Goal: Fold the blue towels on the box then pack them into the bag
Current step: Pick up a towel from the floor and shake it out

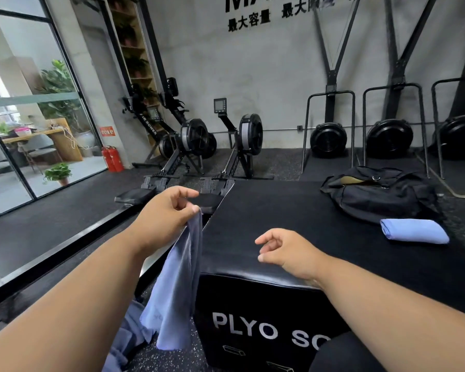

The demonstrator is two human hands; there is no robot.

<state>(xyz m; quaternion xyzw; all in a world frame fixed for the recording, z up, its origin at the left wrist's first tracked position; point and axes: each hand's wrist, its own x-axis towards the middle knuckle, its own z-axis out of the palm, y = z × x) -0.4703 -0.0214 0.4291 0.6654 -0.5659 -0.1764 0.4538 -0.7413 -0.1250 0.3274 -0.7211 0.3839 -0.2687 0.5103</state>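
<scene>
Here the left hand (167,208) fingers pinch a limp, light towel (177,285) corner beside the box (279,237); right hand (285,251) loosely curled, empty

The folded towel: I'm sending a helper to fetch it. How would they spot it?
Find the black plyo box with the dark bag on its far right. The folded towel lies on the box just in front of the bag. Unlike the towel hanging from the left hand, it is a neat flat bundle.

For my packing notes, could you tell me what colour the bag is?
Black bag, seen best in the head view.
</scene>
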